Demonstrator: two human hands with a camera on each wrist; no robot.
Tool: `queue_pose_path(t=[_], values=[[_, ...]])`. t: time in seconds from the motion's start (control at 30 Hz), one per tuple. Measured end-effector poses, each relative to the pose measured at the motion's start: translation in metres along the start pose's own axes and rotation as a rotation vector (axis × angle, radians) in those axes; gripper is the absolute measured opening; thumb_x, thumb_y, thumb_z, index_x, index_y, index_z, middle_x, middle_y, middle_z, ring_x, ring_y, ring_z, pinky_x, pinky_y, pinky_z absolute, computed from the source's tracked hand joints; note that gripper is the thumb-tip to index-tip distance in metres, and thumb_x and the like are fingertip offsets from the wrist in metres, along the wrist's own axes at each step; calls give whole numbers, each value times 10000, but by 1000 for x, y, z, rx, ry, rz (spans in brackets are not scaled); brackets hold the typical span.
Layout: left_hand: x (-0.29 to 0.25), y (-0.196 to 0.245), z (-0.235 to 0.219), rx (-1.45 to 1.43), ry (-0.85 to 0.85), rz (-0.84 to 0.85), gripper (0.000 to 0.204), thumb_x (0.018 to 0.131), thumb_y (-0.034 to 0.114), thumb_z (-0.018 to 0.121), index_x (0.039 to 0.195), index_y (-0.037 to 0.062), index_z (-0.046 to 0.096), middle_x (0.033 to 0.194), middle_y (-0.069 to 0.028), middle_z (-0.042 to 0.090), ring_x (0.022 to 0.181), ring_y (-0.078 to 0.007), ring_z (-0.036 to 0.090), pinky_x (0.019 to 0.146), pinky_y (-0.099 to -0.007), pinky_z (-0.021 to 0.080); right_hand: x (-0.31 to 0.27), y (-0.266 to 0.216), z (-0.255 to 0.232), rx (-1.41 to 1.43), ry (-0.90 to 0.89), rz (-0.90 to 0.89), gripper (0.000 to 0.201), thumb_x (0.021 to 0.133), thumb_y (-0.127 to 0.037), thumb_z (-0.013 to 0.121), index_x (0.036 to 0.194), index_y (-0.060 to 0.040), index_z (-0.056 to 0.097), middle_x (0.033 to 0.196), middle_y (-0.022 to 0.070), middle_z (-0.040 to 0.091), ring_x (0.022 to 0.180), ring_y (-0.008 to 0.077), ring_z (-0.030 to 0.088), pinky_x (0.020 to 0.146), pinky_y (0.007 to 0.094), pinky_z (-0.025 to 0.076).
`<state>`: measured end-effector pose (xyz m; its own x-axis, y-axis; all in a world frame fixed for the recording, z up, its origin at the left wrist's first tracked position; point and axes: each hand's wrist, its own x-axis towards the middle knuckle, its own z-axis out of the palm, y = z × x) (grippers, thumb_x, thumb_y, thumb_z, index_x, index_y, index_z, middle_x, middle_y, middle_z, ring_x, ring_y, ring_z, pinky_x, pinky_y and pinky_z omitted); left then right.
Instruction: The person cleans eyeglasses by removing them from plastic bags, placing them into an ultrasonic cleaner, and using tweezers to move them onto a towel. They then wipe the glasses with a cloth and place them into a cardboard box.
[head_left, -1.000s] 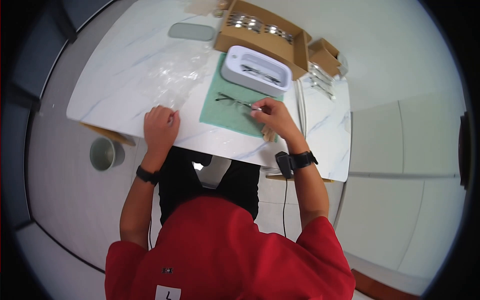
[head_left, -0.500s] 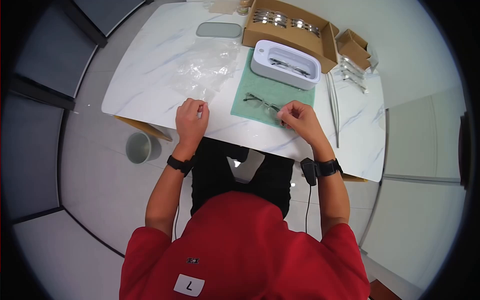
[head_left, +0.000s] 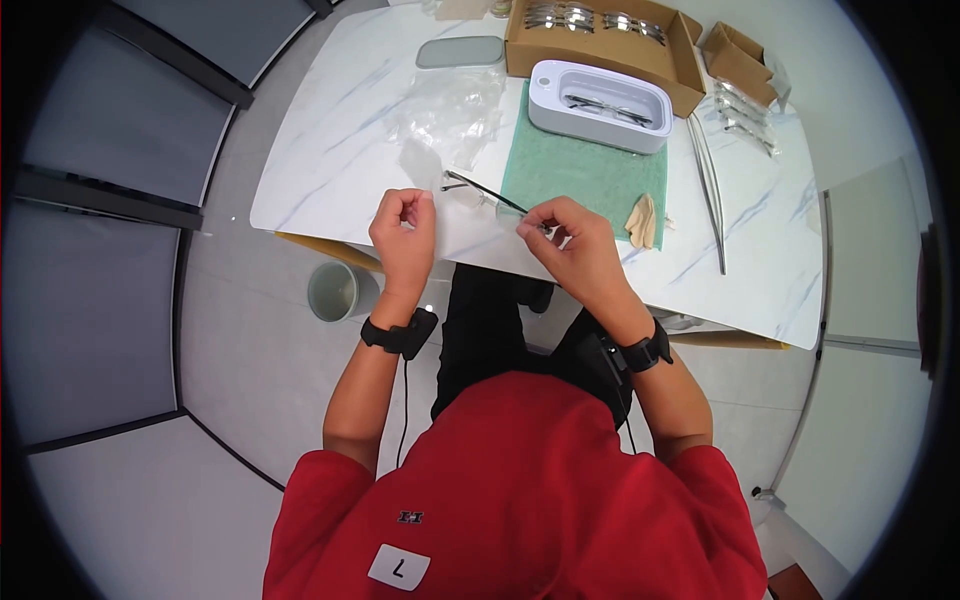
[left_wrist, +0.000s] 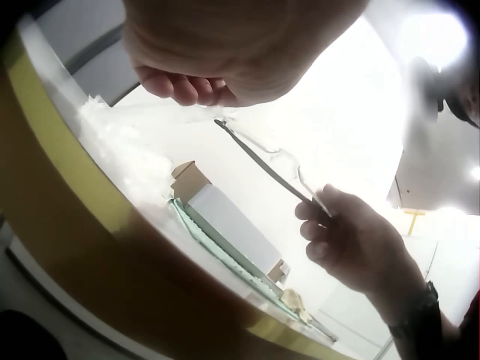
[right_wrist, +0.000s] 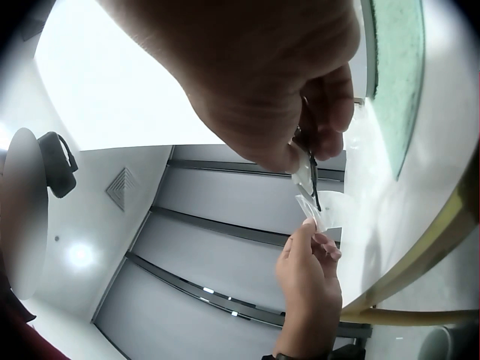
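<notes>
My right hand (head_left: 578,252) pinches a pair of eyeglasses (head_left: 490,194) at one end, above the front of the table. Their thin dark temple (left_wrist: 262,165) points toward my left hand (head_left: 405,240). Between thumb and fingers, the left hand holds a small clear plastic bag (head_left: 420,165), its edge standing up past the fingertips. In the right wrist view, the free tip of the eyeglasses overlaps the bag's opening (right_wrist: 309,210). Behind the right hand lies a green cloth (head_left: 560,175), with a white oblong tub (head_left: 548,112) on it containing another pair of glasses (head_left: 610,108).
More clear plastic bags (head_left: 450,115) lie loose left of the cloth. Behind the tub stands a cardboard box (head_left: 600,50) with several glasses. Beige finger cots (head_left: 642,222), a white cable (head_left: 710,190) and bagged glasses (head_left: 745,115) are on the right. A grey lid (head_left: 460,52) lies at the back left.
The right hand has lifted the eyeglasses from the green cloth and brought them left, near the left hand. The left hand has turned and now holds up a plastic bag. The head view has shifted.
</notes>
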<state>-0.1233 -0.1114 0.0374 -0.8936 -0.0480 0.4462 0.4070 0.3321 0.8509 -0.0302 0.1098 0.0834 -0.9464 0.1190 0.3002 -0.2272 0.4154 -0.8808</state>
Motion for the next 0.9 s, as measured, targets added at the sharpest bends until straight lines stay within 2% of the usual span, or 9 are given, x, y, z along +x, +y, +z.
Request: queue_pose_path(t=[0.17, 0.27, 0.37, 0.47, 0.67, 0.9], values=[[5, 3, -12, -403, -53, -370, 116, 971, 99, 684, 919, -4, 669, 795, 0, 627, 704, -96, 555, 666, -246, 460, -3, 2, 1, 20, 35, 22, 114, 899, -105, 766, 964, -24, 719, 890, 81, 738, 617, 181, 633, 593, 295, 518], [11, 4, -23, -640, 0, -516, 125, 971, 114, 686, 949, -7, 665, 782, -12, 625, 734, -78, 569, 663, -240, 458, -4, 3, 3, 41, 77, 20, 110, 894, -91, 772, 974, -33, 726, 906, 75, 743, 662, 172, 653, 613, 290, 526], [14, 5, -29, -558, 5, -427, 106, 969, 100, 686, 953, -2, 663, 797, -8, 628, 733, -76, 570, 677, -237, 465, -3, -6, 4, 50, 114, -11, 113, 884, -84, 783, 968, -36, 724, 910, 65, 742, 693, 164, 661, 633, 285, 534], [12, 7, -22, -335, 32, -297, 72, 962, 74, 686, 934, 11, 664, 815, 4, 628, 715, -89, 554, 687, -240, 471, -2, -16, 9, 37, 129, -68, 114, 875, -80, 788, 951, -36, 716, 898, 72, 732, 686, 183, 668, 629, 292, 540], [2, 0, -2, -47, 66, 37, 57, 899, 8, 710, 879, 19, 659, 793, -7, 608, 697, -99, 529, 676, -251, 468, -6, -19, 17, -68, 123, -161, 136, 843, -64, 798, 915, -42, 685, 844, 87, 694, 677, 242, 679, 596, 331, 545], [0, 4, 1, 12, 46, 94, 61, 873, -15, 706, 862, 17, 656, 793, -32, 601, 682, -116, 543, 657, -260, 468, -16, -16, 19, -250, 101, -273, 146, 819, -62, 802, 890, -62, 675, 853, 82, 683, 688, 279, 675, 582, 360, 536]])
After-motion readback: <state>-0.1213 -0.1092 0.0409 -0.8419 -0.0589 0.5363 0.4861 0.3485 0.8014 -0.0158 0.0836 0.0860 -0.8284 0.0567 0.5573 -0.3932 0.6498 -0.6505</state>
